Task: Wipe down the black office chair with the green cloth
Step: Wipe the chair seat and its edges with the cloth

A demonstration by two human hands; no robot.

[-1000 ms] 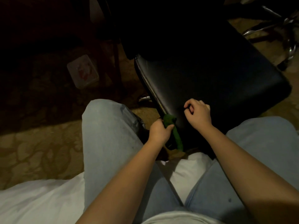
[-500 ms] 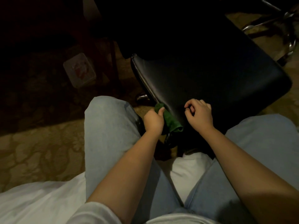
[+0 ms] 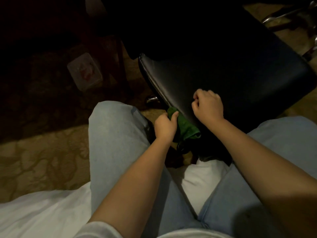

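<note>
The black office chair's seat (image 3: pixel 223 79) fills the upper right, its back lost in darkness. My left hand (image 3: pixel 165 126) grips the bunched green cloth (image 3: pixel 186 126) and holds it against the seat's near left edge, by the front corner. The cloth's loose end hangs down below the seat. My right hand (image 3: pixel 208 106) rests on top of the seat just right of the cloth, fingers curled into a fist with nothing visible in it.
My knees in light jeans flank the chair's front corner. A clear plastic box (image 3: pixel 84 71) lies on the patterned carpet (image 3: pixel 42 160) at the left. A chrome chair base (image 3: pixel 283 14) shows at the top right, and a chrome part (image 3: pixel 151 98) under the seat.
My left hand has slid the green cloth up along the seat's left edge, away from me. My right hand has stayed in its place on the seat.
</note>
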